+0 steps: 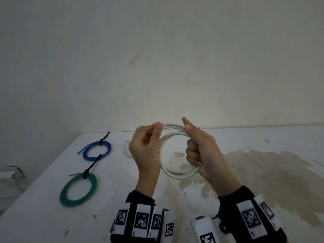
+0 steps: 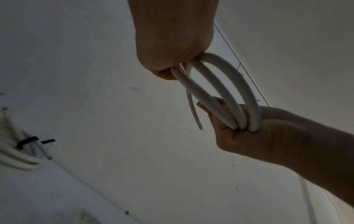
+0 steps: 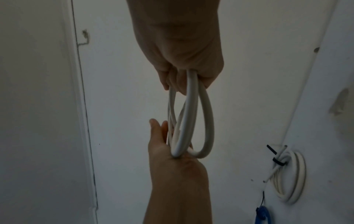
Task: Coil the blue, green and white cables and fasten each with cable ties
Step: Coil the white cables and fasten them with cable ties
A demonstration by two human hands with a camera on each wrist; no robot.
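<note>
A white cable (image 1: 177, 174), wound into a coil of a few loops, hangs in the air between both hands above the table. My left hand (image 1: 154, 137) holds its left side with curled fingers, thumb near the top. My right hand (image 1: 192, 149) grips the right side in a fist, thumb raised. A loose cable end (image 2: 195, 115) dangles below my left hand (image 2: 172, 69). The right wrist view shows my right hand (image 3: 182, 78) above and the coil (image 3: 191, 121) running down into the left palm. A blue coil (image 1: 97, 150) and a green coil (image 1: 78, 189) lie tied with black ties.
A second white coil (image 3: 289, 175) with a black tie lies on the white table (image 1: 122, 199), mostly hidden behind my left hand in the head view. A brown stain (image 1: 271, 172) covers the table's right side. The wall stands just behind the table.
</note>
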